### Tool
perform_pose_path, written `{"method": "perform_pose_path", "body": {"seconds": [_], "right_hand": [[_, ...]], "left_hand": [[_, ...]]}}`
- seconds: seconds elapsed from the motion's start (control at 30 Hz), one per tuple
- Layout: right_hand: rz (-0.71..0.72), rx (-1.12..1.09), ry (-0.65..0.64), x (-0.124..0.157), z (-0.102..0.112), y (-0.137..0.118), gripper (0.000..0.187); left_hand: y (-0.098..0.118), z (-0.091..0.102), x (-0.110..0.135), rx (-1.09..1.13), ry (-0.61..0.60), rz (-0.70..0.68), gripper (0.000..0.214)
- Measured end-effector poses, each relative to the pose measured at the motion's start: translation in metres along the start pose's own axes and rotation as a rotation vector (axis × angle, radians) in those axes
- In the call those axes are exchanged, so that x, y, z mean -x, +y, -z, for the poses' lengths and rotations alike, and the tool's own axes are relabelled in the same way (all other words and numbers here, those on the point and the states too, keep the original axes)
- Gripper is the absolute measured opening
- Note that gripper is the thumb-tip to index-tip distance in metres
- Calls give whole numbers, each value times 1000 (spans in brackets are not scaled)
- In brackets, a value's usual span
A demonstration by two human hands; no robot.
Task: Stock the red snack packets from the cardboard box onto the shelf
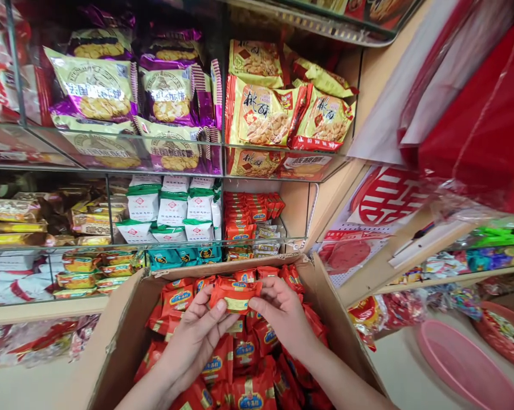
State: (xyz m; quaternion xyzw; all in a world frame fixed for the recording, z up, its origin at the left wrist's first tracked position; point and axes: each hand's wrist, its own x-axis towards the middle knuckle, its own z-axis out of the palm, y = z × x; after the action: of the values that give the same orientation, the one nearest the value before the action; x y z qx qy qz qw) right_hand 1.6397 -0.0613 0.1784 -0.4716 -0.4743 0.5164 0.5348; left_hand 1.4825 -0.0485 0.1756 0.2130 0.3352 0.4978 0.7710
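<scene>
Here my left hand (pixel 197 337) and right hand (pixel 285 312) each pinch one end of a red snack packet (pixel 235 294), held just above the far edge of the cardboard box (pixel 117 341), over similar packets (pixel 245 352).

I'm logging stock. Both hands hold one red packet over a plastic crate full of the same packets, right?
No: the head view shows a cardboard box, not a plastic crate. The left hand and right hand do hold one red packet over the same packets.
</scene>
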Motion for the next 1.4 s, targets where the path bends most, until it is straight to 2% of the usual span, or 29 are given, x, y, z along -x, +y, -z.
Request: {"method": "perform_pose_path", "body": {"seconds": [0.1,0.2,0.27,0.37,0.47,0.57,0.63,0.7,0.8,0.87,0.9,0.97,1.03,1.07,1.13,1.2,1.3,1.4], "right_hand": [[7,-9,1,-2,2,7,15],[14,69,30,-1,3,11,13],[37,91,24,0,2,11,16],[28,76,-77,2,-1,9,20],[-37,87,-153,3,1,4,13],[-55,148,-195,4,6,0,13],[18,288,-171,5,7,-2,13],[172,517,-156,9,6,-3,15],[413,806,-308,16,1,-5,23],[482,828,-439,21,-2,-7,27],[480,788,-457,22,-4,-8,26],[383,639,-375,21,-6,-8,20],[160,434,-264,18,-9,-6,14],[26,323,-249,17,-12,-4,14],[-210,88,-309,15,-18,2,22],[-337,-62,-366,15,-24,7,33],[-338,-7,-311,15,-25,9,36],[-161,309,-263,12,-17,5,28]], "left_hand": [[0,3,0,21,2,20,22],[0,4,1,-41,-17,37,19],[-2,5,0,-58,15,17,21],[-3,7,-3,-49,58,-11,23],[-2,11,-5,-65,56,-16,23],[-1,13,-6,-129,60,45,26],[0,12,-5,-155,66,78,27],[1,7,-4,-110,39,104,23],[5,-1,0,1,-28,157,27],[9,-3,3,34,-31,199,40],[11,-3,4,42,-28,215,47],[14,-2,5,67,-38,222,56],[15,-1,6,90,-53,189,58],[15,-2,6,92,-55,162,58],[14,-3,7,75,-53,120,58],[13,-5,8,39,-47,107,56],[11,-3,9,-52,-2,118,52],[9,1,8,-199,86,153,53]]}}
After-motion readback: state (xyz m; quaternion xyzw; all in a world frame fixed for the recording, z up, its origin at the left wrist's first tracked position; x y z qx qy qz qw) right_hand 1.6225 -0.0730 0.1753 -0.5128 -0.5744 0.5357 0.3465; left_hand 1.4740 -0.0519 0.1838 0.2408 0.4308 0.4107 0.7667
